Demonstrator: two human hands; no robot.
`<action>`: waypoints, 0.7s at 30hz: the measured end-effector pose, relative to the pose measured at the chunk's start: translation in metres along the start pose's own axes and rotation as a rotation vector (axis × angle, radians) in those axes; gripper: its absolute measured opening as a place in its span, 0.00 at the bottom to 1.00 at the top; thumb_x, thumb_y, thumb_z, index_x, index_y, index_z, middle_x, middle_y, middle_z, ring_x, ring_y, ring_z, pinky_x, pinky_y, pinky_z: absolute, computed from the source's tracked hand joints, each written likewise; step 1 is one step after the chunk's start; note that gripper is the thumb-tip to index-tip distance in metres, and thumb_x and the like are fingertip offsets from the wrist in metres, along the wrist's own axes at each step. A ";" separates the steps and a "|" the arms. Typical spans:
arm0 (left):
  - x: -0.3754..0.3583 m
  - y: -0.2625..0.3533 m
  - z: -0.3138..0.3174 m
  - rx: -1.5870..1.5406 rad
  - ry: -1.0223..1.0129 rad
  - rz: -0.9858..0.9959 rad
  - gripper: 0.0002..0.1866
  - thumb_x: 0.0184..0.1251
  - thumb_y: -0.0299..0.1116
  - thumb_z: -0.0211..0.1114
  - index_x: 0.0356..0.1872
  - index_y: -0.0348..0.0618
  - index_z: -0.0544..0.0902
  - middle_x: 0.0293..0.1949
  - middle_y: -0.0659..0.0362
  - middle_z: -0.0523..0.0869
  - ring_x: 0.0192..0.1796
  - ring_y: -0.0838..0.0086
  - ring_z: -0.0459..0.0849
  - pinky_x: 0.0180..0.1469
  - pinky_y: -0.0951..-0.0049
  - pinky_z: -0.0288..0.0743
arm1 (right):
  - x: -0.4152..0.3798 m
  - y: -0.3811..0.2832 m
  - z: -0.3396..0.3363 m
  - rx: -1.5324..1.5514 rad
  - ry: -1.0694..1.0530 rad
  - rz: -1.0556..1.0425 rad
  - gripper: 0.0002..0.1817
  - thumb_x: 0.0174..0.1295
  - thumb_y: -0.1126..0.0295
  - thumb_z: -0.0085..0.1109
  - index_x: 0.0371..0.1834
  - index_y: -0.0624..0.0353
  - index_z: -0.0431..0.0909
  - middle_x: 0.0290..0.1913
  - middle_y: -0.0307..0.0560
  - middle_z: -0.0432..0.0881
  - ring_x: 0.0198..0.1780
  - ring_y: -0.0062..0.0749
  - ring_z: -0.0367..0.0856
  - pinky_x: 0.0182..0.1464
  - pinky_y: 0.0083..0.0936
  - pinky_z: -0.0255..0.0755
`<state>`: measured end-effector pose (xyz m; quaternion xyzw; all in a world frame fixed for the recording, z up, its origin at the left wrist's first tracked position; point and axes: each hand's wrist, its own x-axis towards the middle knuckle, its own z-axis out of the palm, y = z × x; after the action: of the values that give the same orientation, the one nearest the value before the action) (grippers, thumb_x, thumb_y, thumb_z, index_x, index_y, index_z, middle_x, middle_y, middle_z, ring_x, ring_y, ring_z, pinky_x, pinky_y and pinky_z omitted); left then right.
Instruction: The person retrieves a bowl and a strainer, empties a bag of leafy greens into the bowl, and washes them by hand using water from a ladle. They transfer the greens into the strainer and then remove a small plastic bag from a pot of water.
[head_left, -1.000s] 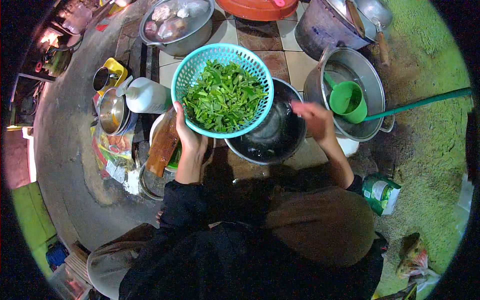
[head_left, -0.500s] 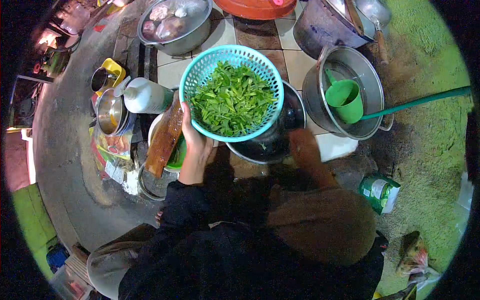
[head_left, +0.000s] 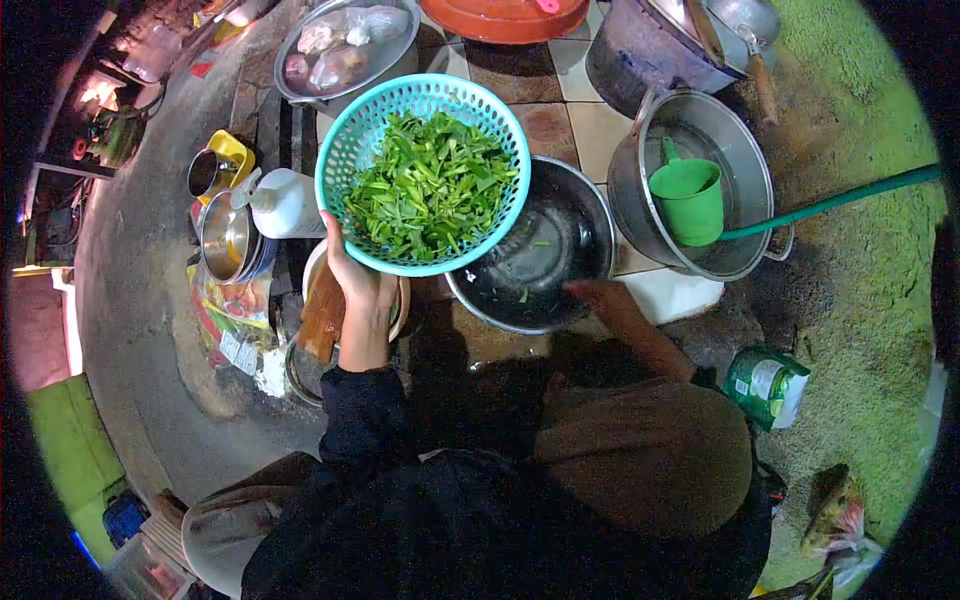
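My left hand [head_left: 360, 290] grips the lower left side of a turquoise plastic colander [head_left: 332, 170], thumb up along the rim. Chopped green leaves and stems [head_left: 435, 185] fill much of the colander, which is tilted towards me. Below it on the right sits a dark metal basin [head_left: 560, 240] with some water and a few green scraps inside. At the basin's lower right rim is my right hand [head_left: 597, 294], dim and blurred, so its fingers do not show clearly. A wooden board [head_left: 322, 320] lies across a round container beneath my left hand.
To the right stands a metal pot [head_left: 745, 160] holding a green dipper [head_left: 690, 205], and a green hose [head_left: 840, 205] runs there. A white bottle [head_left: 290, 205] and steel bowls [head_left: 222, 240] are at left. Behind are a pan with plastic bags [head_left: 350, 40] and an orange lid [head_left: 505, 20].
The colander has moved left and slightly up in my left hand, uncovering more of the basin. My right hand has shifted slightly but stays by the basin's rim.
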<state>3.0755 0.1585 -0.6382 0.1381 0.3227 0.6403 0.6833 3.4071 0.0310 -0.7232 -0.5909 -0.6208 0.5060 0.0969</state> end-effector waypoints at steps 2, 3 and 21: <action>0.001 0.001 0.001 0.004 -0.004 0.021 0.32 0.70 0.57 0.47 0.64 0.41 0.65 0.61 0.53 0.72 0.61 0.60 0.71 0.64 0.56 0.63 | 0.028 0.024 -0.003 0.514 0.179 0.096 0.15 0.62 0.72 0.53 0.53 0.54 0.76 0.47 0.47 0.81 0.48 0.42 0.80 0.60 0.34 0.67; 0.001 0.001 0.001 0.011 -0.005 0.043 0.32 0.70 0.57 0.47 0.64 0.41 0.65 0.61 0.53 0.72 0.61 0.60 0.71 0.64 0.57 0.63 | 0.053 0.046 0.000 0.392 0.274 0.037 0.16 0.64 0.66 0.54 0.55 0.55 0.74 0.48 0.47 0.80 0.50 0.41 0.78 0.59 0.36 0.67; -0.003 0.012 0.009 -0.001 -0.010 0.051 0.34 0.69 0.58 0.47 0.64 0.39 0.64 0.61 0.52 0.71 0.62 0.61 0.70 0.65 0.58 0.61 | 0.182 0.030 0.055 1.077 0.186 -0.076 0.06 0.60 0.74 0.59 0.39 0.61 0.79 0.33 0.39 0.82 0.32 0.24 0.78 0.34 0.22 0.72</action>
<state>3.0714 0.1595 -0.6233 0.1492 0.3153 0.6568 0.6685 3.3353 0.1477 -0.8575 -0.4770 -0.2837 0.6940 0.4586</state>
